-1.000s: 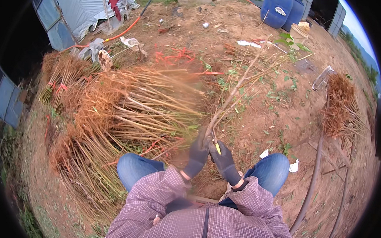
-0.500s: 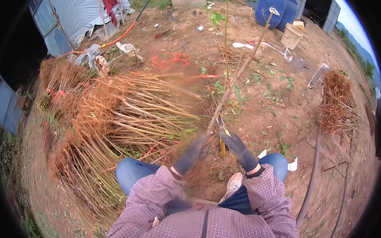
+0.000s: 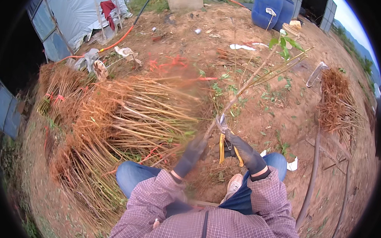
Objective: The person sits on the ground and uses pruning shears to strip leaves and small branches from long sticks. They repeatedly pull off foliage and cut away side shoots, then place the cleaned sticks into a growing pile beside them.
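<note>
My left hand (image 3: 192,153), in a dark glove, is closed round the lower stem of a sapling (image 3: 229,105). The stem slants up and away to the right, with thin side shoots and green leaves near its tip. My gloved right hand (image 3: 246,153) grips pruning shears (image 3: 222,147) with yellow handles. Their handles are spread, and the metal blades are at the stem just beyond my left hand. Whether the blades touch the stem I cannot tell. The stem's lower end is hidden by my left hand and blur.
A large heap of rooted saplings (image 3: 144,111) lies to my left, roots outward. Another rooted bundle (image 3: 336,101) rests on a metal frame (image 3: 315,178) at right. Cut leaves and twigs litter the soil. Blue barrels (image 3: 265,12) and an orange hose (image 3: 117,40) are farther off.
The sapling's stem has tilted farther right, and its leafy tip and side shoots now show. The shears' handles have spread apart in my right hand, with the blades at the stem.
</note>
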